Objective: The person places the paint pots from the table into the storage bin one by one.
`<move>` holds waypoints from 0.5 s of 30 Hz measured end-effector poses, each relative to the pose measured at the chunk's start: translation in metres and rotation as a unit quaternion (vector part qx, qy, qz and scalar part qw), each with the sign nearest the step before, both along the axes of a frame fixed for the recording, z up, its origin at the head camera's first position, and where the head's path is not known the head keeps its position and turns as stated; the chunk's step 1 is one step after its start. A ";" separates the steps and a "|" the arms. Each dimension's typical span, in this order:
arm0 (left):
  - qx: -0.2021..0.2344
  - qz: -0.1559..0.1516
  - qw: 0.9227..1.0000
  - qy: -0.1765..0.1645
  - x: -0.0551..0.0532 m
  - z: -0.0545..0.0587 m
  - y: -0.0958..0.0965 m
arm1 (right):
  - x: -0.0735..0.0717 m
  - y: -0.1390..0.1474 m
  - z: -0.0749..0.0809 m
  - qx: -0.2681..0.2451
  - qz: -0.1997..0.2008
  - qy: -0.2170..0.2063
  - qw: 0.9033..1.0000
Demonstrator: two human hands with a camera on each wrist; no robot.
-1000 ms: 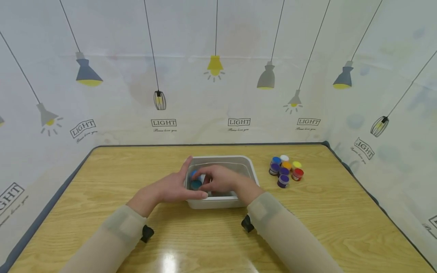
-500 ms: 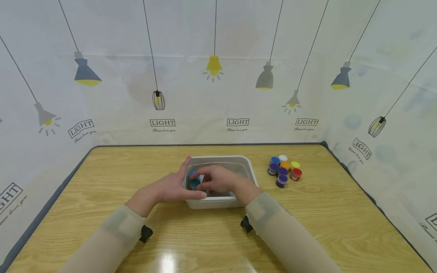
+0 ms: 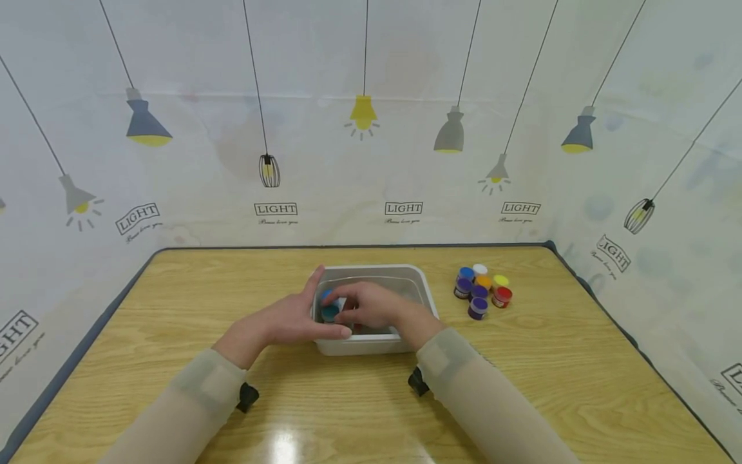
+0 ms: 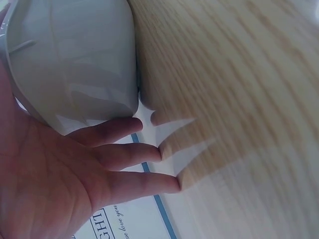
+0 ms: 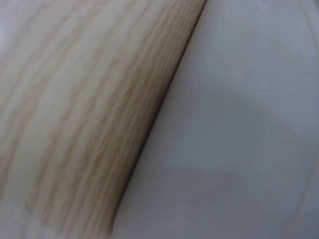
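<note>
A white plastic bin (image 3: 400, 343) sits at the middle of the wooden table. My left hand (image 3: 286, 319) rests against its left end, with the thumb along the front rim and the other fingers extended. In the left wrist view, straight fingers (image 4: 129, 154) lie along the bin's outer wall (image 4: 89, 64). Reaching inside the bin, my right hand (image 3: 373, 306) has its thumb and curled forefinger at a small teal paint jar (image 3: 330, 314), pinching it near the left wall. A blue lid (image 3: 327, 295) shows just behind. The right hand hides part of the bin's inside.
Several small paint jars stand grouped right of the bin: purple ones (image 3: 478, 308), a red one (image 3: 502, 297), and a yellow one (image 3: 500, 281) among them. A lamp-patterned cloth (image 3: 336, 174) hangs behind the table (image 3: 203, 283) and along its sides.
Both hands stay in nearly the same place at the bin, with only slight motion of the right fingers at the jar. The whole head view has shifted a little.
</note>
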State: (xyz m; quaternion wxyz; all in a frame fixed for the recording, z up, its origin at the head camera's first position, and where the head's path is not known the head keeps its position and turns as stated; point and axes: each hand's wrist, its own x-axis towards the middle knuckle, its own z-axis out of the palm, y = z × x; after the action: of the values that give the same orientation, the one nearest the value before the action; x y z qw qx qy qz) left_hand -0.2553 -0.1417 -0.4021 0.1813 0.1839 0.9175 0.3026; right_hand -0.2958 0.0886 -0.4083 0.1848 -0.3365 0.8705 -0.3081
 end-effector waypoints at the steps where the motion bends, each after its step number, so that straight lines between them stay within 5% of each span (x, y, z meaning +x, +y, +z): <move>1: 0.001 0.000 1.000 -0.001 0.000 0.000 0.000 | 0.000 0.000 0.000 0.000 0.000 0.000 1.000; 15: 0.005 0.000 1.000 -0.002 0.001 0.001 0.000 | -0.002 0.003 0.002 -0.003 0.005 0.008 1.000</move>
State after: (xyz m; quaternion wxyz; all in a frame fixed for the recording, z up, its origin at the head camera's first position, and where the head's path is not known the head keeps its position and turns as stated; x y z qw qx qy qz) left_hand -0.2543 -0.1414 -0.4009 0.1825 0.1837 0.9156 0.3075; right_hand -0.2974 0.0915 -0.4067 0.1785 -0.3433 0.8695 -0.3070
